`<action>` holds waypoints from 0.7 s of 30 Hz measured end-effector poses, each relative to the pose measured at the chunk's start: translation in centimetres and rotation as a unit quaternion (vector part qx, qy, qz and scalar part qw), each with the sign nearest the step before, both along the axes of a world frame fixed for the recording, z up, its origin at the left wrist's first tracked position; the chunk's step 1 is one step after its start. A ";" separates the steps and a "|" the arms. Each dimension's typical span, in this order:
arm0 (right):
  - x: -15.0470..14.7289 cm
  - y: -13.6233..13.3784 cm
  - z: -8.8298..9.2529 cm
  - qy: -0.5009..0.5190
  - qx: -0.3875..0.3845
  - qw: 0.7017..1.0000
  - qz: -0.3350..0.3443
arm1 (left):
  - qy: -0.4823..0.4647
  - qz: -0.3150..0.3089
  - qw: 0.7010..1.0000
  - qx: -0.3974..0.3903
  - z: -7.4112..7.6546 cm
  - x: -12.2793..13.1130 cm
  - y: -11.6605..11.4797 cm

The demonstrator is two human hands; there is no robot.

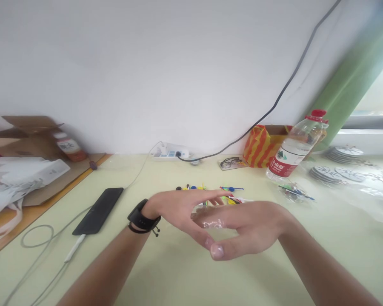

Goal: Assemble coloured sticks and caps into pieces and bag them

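Observation:
My left hand (178, 212), with a black watch (143, 216) on its wrist, meets my right hand (255, 227) above the table. A clear plastic bag (214, 223) shows between them, held among the fingers of both hands; most of it is hidden. The two thumbs point at each other, their tips almost touching, with a gap between thumbs and fingers. Right behind the hands lie small colourful plastic parts (193, 187), partly covered. A blue rod with a round piece (231, 188) is among them.
A black phone (98, 211) with a cable lies left. A power strip (170, 153) sits by the wall. At right stand a water bottle (295, 146) and striped bag (262, 146), near a bagged set of parts (295, 192) and stacked discs (325, 174). A cardboard box (32, 136) is far left.

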State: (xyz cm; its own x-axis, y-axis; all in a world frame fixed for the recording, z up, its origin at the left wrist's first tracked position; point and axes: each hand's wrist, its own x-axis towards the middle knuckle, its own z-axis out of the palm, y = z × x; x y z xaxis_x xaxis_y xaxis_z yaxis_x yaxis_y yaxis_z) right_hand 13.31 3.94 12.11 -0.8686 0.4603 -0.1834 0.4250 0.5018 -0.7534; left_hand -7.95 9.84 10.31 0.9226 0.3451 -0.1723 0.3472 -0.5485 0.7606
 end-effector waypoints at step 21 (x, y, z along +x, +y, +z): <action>8.4 10.0 -7.8 -0.090 0.279 0.884 -0.363 | -0.006 0.130 0.991 -0.006 -3.8 -1.7 3.8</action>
